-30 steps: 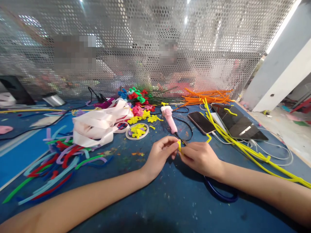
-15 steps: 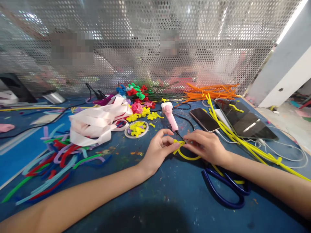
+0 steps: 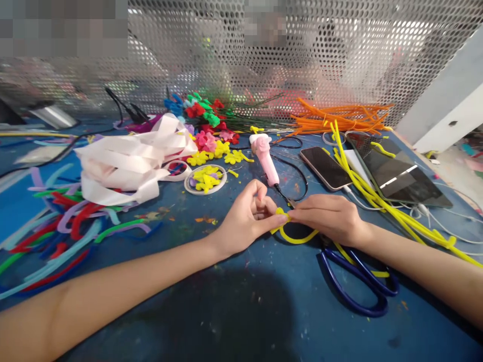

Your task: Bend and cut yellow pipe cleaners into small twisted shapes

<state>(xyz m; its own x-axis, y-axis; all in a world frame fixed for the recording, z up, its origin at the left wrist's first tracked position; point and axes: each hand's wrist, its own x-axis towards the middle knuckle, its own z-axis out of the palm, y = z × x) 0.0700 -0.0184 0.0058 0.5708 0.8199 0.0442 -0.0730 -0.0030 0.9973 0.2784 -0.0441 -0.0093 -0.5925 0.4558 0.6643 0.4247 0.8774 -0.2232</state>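
A yellow pipe cleaner (image 3: 298, 240) is pinched between both hands, its near part curving in a loop and its far end bent into small folds. My left hand (image 3: 253, 211) has thumb and index finger closed on the folded end. Closed on the same pipe cleaner from the other side is my right hand (image 3: 328, 216); its fingertips hide part of it. Just beyond the hands lies a pink glue gun (image 3: 265, 161) with a black cord. Blue-handled scissors (image 3: 352, 281) rest under and in front of my right hand, their blades mostly covered.
Left of centre are a heap of pale ribbon (image 3: 124, 166) and loose coloured pipe cleaners (image 3: 71, 241). Yellow flowers fill a round dish (image 3: 187, 187). A phone (image 3: 326, 168), long yellow pipe cleaners (image 3: 362, 188) and a tablet (image 3: 407, 173) lie right. Behind stands a perforated metal screen (image 3: 339, 55).
The view has tilted down and shifted slightly. Both hands stay together on the yellow pipe cleaner; the fingers of my right hand lie flatter and closer to my left fingertips.
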